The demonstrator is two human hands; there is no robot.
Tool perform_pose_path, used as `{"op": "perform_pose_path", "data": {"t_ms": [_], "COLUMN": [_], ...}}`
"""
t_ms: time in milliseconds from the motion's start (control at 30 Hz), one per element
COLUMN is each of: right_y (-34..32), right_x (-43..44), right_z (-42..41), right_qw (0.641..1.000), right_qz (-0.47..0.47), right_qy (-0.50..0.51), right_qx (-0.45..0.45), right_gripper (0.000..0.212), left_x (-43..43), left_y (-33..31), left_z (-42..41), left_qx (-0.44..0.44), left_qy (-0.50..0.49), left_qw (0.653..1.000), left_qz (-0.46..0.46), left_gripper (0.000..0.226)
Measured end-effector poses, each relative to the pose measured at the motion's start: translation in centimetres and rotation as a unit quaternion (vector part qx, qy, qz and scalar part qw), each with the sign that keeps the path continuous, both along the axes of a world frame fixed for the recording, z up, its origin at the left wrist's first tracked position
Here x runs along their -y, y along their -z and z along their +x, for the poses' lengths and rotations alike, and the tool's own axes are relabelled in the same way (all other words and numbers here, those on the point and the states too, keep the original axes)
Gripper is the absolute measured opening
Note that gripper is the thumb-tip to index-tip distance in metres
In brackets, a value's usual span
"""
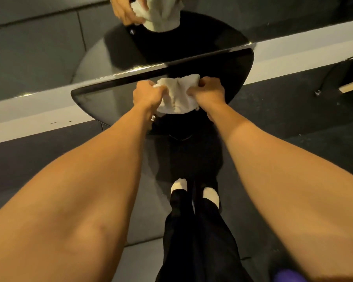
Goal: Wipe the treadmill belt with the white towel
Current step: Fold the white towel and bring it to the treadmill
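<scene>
At the bottom right edge a blurred purple object [287, 275] is seen; what it is cannot be told. 2 bare forearms are stretched forward from the lower corners. Between them, black trousers [198, 241] and 2 white socks [179, 185] are seen standing on a grey surface [145, 220]. Whether this surface is the treadmill belt cannot be told.

Farther out, the white towel [176, 94] is held bunched between both hands, above a glossy black panel [102, 96] with a rounded near edge. The towel's left side is gripped by the left hand [148, 94], its fingers curled tight into the cloth. The right side is gripped by the right hand [209, 88], fingers likewise curled and pressed together around a fold. Whether the towel touches the panel cannot be told.

The panel's straight far edge is met by a mirror [39, 47], along whose foot a white strip [29, 119] runs. At the top of the mirror the towel's reflection [163, 15] and 1 reflected hand [124, 11] are seen. A dark cable [330, 74] is seen at the far right.
</scene>
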State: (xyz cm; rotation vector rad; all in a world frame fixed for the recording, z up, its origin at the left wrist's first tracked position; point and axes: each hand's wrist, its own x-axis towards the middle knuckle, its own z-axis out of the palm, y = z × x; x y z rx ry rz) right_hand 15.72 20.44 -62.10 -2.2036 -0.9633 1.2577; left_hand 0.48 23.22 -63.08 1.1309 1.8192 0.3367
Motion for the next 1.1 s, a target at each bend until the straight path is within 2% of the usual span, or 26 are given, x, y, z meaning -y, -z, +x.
{"op": "perform_pose_path", "data": {"t_ms": [67, 167, 333, 433, 567, 667, 767, 900, 1000, 1100], "right_y": [-3.3, -8.9, -19.4, -26.1, -34.6, -39.7, -44.2, -48.8, -50.9, -52.3], "right_x": [1.4, 4.0, 8.5, 12.2, 19.1, 25.2, 32.2, 43.0, 51.5, 60.2], "right_z": [1.0, 2.7, 5.9, 8.9, 13.5, 16.2, 17.9, 19.3, 20.0, 20.8], "right_qw": [0.998, 0.992, 0.973, 0.947, 0.896, 0.856, 0.823, 0.776, 0.735, 0.695], "right_qz": [0.051, 0.106, 0.166, 0.231, 0.32, 0.373, 0.406, 0.441, 0.457, 0.456], "right_qy": [0.023, 0.059, 0.161, 0.222, 0.307, 0.352, 0.375, 0.402, 0.439, 0.493], "right_qx": [0.004, 0.025, 0.012, 0.0, 0.033, 0.071, 0.129, 0.203, 0.241, 0.256], "right_gripper": [0.012, 0.012, 0.014, 0.02, 0.02, 0.018, 0.018, 0.011, 0.013, 0.017], "left_x": [0.0, 0.1, 2.2, 5.1, 10.1, 14.9, 20.8, 29.5, 37.5, 46.4], "left_y": [-3.2, -9.6, -22.0, -28.8, -36.5, -41.3, -45.0, -48.9, -51.6, -53.1], "left_z": [0.9, 2.6, 7.8, 11.3, 16.6, 21.1, 24.8, 28.9, 31.5, 34.6], "left_qx": [0.022, 0.009, 0.049, 0.16, 0.284, 0.32, 0.333, 0.327, 0.348, 0.367], "left_qy": [0.014, 0.087, 0.214, 0.222, 0.227, 0.289, 0.353, 0.418, 0.469, 0.509], "left_qw": [0.999, 0.994, 0.968, 0.954, 0.922, 0.889, 0.855, 0.816, 0.766, 0.72], "left_qz": [0.033, 0.07, 0.125, 0.121, 0.132, 0.157, 0.185, 0.229, 0.27, 0.296], "left_gripper": [0.031, 0.014, 0.017, 0.021, 0.022, 0.027, 0.015, 0.033, 0.023, 0.027]}}
